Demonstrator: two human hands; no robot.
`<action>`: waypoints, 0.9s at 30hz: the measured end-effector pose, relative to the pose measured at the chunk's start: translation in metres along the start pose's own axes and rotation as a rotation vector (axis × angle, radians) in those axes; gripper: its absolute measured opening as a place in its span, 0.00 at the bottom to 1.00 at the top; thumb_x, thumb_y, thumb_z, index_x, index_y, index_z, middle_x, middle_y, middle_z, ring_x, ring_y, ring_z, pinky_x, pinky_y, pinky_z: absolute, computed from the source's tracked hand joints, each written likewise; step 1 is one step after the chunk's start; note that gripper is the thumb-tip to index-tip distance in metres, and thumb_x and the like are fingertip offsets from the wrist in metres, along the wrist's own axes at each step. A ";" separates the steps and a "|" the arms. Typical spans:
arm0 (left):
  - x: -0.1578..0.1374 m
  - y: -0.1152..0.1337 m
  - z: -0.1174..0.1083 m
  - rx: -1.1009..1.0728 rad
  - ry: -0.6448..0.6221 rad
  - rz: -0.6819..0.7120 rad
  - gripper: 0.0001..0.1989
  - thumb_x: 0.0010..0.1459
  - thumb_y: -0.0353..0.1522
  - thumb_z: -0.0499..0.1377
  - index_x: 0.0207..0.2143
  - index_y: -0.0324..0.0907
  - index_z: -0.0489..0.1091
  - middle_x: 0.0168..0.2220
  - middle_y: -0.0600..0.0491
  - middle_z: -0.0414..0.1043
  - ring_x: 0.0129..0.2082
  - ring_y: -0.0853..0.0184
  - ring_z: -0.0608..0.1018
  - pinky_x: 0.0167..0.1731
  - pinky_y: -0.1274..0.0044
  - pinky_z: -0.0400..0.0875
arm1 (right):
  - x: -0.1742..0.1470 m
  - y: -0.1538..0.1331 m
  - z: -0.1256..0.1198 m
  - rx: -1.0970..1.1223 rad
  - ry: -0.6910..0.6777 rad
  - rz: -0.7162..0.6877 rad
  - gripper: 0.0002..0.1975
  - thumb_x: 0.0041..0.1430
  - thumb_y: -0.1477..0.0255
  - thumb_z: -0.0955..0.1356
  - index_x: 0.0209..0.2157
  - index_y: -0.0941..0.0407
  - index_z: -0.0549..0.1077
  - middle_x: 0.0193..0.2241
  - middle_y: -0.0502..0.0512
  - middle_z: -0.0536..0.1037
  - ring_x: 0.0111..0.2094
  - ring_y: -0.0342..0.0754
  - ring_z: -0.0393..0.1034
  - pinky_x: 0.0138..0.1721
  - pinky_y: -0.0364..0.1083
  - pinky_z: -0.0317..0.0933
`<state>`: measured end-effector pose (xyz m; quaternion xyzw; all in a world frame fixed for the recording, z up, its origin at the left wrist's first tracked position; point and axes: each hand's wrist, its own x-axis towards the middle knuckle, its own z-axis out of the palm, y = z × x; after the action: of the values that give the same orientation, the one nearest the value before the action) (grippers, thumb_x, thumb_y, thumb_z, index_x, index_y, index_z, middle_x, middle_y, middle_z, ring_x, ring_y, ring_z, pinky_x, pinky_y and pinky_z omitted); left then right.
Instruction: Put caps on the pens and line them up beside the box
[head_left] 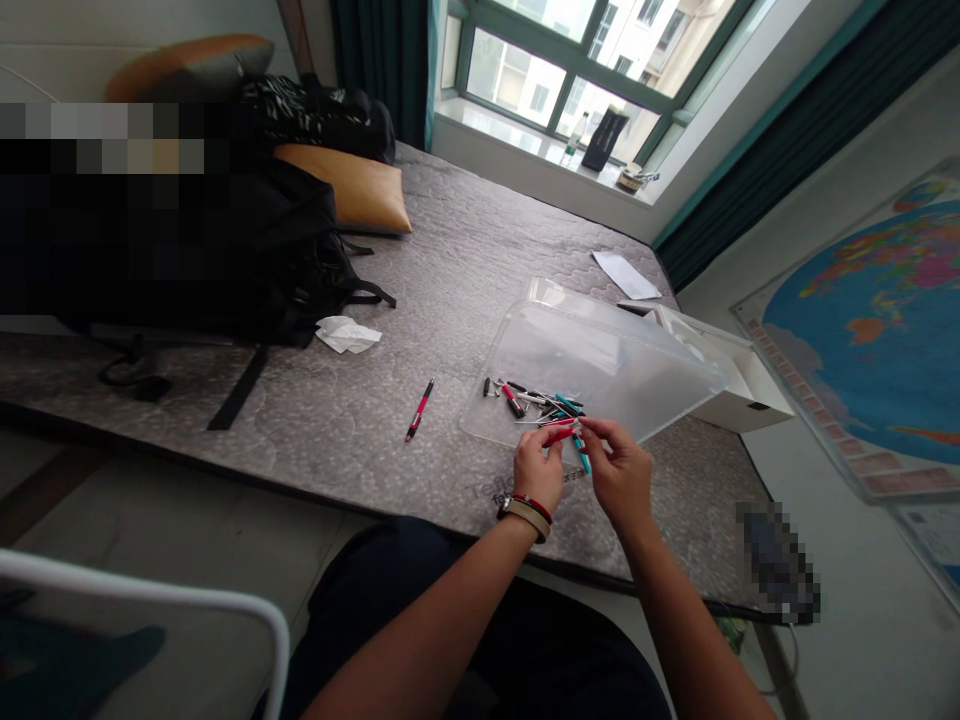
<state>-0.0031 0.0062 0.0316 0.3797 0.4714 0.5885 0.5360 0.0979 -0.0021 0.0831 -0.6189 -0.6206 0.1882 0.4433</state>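
My left hand, with a watch and a red band at its wrist, is closed around a red pen barrel. Close by on the right, my right hand pinches at the barrel's far end; what lies between those fingertips is too small to make out. Both hands are over the near edge of a clear plastic bin lying on the mattress. Inside it are several loose pen parts, black, red, silver and teal. A whole red and black pen lies apart, left of the bin.
The grey mattress carries a crumpled tissue, black bags and an orange cushion at left. A white box and a paper sheet are right of and behind the bin. A white rail is at lower left.
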 end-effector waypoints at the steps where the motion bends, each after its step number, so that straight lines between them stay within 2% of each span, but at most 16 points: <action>1: 0.000 -0.001 0.000 0.064 -0.014 0.021 0.13 0.56 0.22 0.59 0.39 0.42 0.78 0.41 0.48 0.76 0.43 0.64 0.76 0.52 0.69 0.67 | -0.001 -0.002 0.000 -0.044 -0.010 -0.046 0.12 0.63 0.64 0.66 0.40 0.55 0.78 0.39 0.56 0.78 0.39 0.49 0.72 0.34 0.45 0.71; 5: 0.000 -0.006 0.000 0.152 -0.026 0.054 0.12 0.57 0.23 0.58 0.40 0.42 0.78 0.41 0.48 0.76 0.44 0.65 0.76 0.50 0.70 0.69 | -0.002 -0.003 0.001 -0.159 -0.034 -0.166 0.11 0.64 0.67 0.65 0.41 0.54 0.78 0.39 0.56 0.77 0.40 0.48 0.72 0.37 0.45 0.70; 9: 0.000 -0.007 0.000 0.162 -0.022 0.048 0.13 0.57 0.23 0.58 0.41 0.42 0.78 0.41 0.48 0.76 0.43 0.65 0.76 0.50 0.70 0.69 | -0.004 0.000 0.003 -0.171 -0.051 -0.184 0.12 0.65 0.66 0.64 0.43 0.53 0.77 0.41 0.57 0.77 0.42 0.49 0.72 0.39 0.46 0.70; 14: 0.000 -0.006 0.001 0.175 -0.035 0.007 0.13 0.57 0.22 0.58 0.41 0.41 0.78 0.42 0.48 0.76 0.44 0.64 0.76 0.51 0.70 0.69 | -0.003 0.013 0.002 -0.096 0.036 -0.035 0.17 0.65 0.62 0.63 0.50 0.55 0.73 0.42 0.59 0.79 0.41 0.50 0.74 0.37 0.47 0.70; 17: 0.000 -0.008 0.002 0.167 -0.038 -0.007 0.13 0.57 0.22 0.58 0.41 0.41 0.78 0.43 0.48 0.76 0.45 0.64 0.76 0.51 0.70 0.69 | 0.012 0.032 0.003 -0.110 0.055 0.044 0.19 0.63 0.61 0.63 0.49 0.57 0.73 0.40 0.60 0.80 0.38 0.51 0.75 0.35 0.47 0.70; 19: 0.000 -0.009 0.003 0.160 -0.038 0.002 0.13 0.56 0.23 0.58 0.41 0.42 0.78 0.42 0.48 0.76 0.45 0.64 0.76 0.52 0.70 0.68 | 0.028 0.047 0.006 -0.198 -0.024 0.057 0.16 0.61 0.62 0.65 0.44 0.57 0.75 0.37 0.59 0.80 0.35 0.50 0.75 0.36 0.47 0.69; 22: 0.000 -0.010 0.004 0.157 -0.041 0.024 0.13 0.56 0.23 0.59 0.40 0.43 0.78 0.42 0.49 0.76 0.44 0.65 0.76 0.51 0.71 0.69 | 0.054 0.068 0.016 -0.362 -0.288 0.053 0.10 0.57 0.67 0.67 0.37 0.57 0.78 0.35 0.57 0.81 0.33 0.49 0.75 0.39 0.47 0.67; 24: -0.001 -0.009 0.004 0.163 -0.044 0.026 0.13 0.56 0.23 0.58 0.40 0.43 0.78 0.41 0.49 0.76 0.43 0.65 0.76 0.50 0.71 0.69 | 0.069 0.079 0.027 -0.467 -0.424 0.053 0.09 0.57 0.70 0.67 0.36 0.57 0.79 0.34 0.57 0.81 0.34 0.49 0.75 0.39 0.45 0.65; 27: -0.001 -0.007 0.005 0.162 -0.043 0.021 0.13 0.56 0.23 0.58 0.40 0.43 0.78 0.41 0.49 0.76 0.42 0.65 0.76 0.50 0.72 0.69 | 0.087 0.092 0.044 -0.657 -0.538 0.056 0.09 0.57 0.70 0.68 0.38 0.56 0.79 0.34 0.57 0.81 0.36 0.49 0.75 0.39 0.44 0.64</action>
<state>0.0034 0.0054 0.0261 0.4394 0.5019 0.5457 0.5072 0.1323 0.1087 0.0153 -0.6725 -0.7242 0.1472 0.0395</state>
